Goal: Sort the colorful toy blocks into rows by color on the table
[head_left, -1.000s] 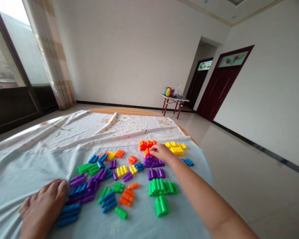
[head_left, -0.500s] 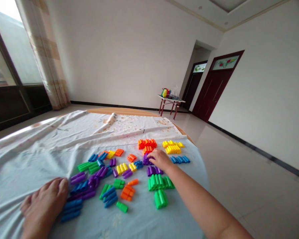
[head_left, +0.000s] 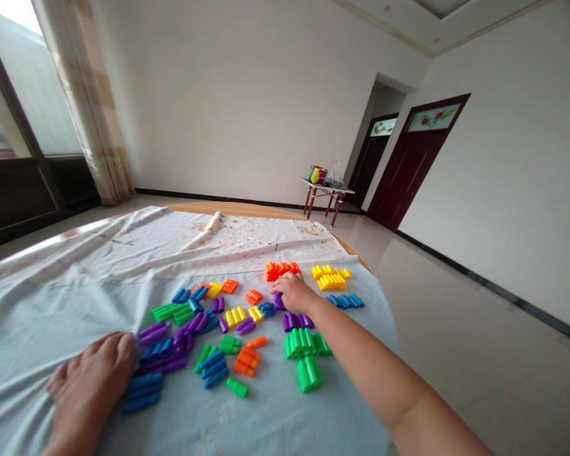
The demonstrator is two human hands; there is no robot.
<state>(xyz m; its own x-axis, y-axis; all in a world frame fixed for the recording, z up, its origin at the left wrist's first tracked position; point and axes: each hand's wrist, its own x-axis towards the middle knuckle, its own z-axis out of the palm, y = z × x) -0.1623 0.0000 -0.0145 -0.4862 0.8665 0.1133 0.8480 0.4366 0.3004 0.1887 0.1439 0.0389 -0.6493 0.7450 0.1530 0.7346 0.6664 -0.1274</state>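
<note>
My left hand (head_left: 94, 375) rests flat on the cloth, fingers stretched out, beside a blue tube-shaped building block (head_left: 143, 392). My right hand (head_left: 293, 292) reaches across to the sorted groups, its fingers curled down around a purple block (head_left: 279, 301), which they partly cover. Just behind the fingers is a stack of orange blocks (head_left: 282, 271), its near part hidden by the hand. A row of purple blocks (head_left: 297, 322) lies in front of the hand, and green blocks (head_left: 300, 342) sit nearer me, below the forearm.
Mixed blocks lie scattered mid-table, among them yellow blocks (head_left: 236, 316), orange blocks (head_left: 247, 361) and purple blocks (head_left: 183, 340). Yellow blocks (head_left: 331, 281) and blue blocks (head_left: 346, 301) form groups at the right. A wrinkled cloth (head_left: 247, 427) covers the table. A small table (head_left: 330, 189) stands by the wall.
My right hand has shifted a little left and away from me, covering more of the purple block and the near orange blocks. The left hand stays in place; the view has shifted slightly.
</note>
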